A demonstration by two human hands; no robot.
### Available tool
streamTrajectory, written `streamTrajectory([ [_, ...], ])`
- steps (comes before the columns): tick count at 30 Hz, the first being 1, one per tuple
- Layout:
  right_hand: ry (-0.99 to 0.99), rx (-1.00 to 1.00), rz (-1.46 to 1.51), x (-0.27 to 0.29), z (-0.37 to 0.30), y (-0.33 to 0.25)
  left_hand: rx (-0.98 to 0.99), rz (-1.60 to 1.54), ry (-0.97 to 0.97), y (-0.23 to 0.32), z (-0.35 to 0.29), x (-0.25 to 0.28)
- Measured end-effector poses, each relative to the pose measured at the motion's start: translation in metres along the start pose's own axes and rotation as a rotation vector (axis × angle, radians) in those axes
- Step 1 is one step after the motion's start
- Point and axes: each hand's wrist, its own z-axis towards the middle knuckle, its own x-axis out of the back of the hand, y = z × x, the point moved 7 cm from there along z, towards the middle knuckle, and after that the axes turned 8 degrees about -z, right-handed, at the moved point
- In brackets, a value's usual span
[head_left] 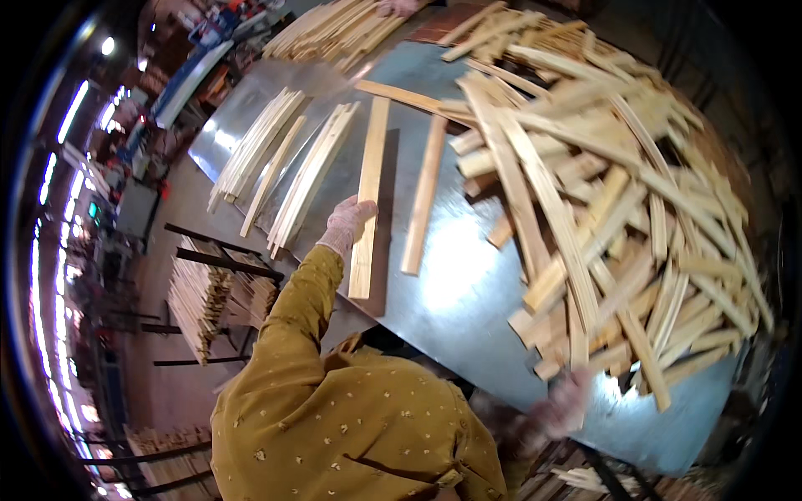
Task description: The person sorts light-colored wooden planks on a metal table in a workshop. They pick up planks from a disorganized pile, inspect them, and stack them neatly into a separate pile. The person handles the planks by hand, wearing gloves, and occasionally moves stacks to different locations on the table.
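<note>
My left hand (351,224), in a pale glove, is closed on the edge of a long wooden slat (373,159). That slat is tilted lengthwise away from me, above the metal table (468,334), and casts a shadow to its right. My right hand (561,402), also gloved, is at the near edge of a big jumbled pile of slats (622,225). It touches or nearly touches the lower end of a slat (577,330); motion blur hides its fingers. A single slat (425,196) lies between my left hand and the pile.
Left of my left hand lie grouped slats (313,179), a lone slat (274,175) and another group (257,150). At the far side another person's gloved hand (399,7) rests by more slats (334,33). A black rack with stacked slats (200,292) stands left, below the table.
</note>
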Motion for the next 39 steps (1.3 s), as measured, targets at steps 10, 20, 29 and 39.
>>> streamTrajectory([
  [10,-1.234,-0.038,-0.412,-0.397,-0.111,-0.256,-0.501,0.991,0.362,0.11,0.111,0.335],
  [20,-1.353,-0.467,0.047,-0.44,-0.183,-0.35,-0.039,0.863,0.281,0.041,0.21,0.395],
  [29,-1.741,-0.381,0.015,-0.442,-0.249,-0.429,0.011,1.147,0.273,0.076,0.224,0.4],
  [39,-1.661,-0.172,0.699,-0.443,-0.125,-0.387,0.088,0.394,-0.487,0.035,0.073,0.136],
])
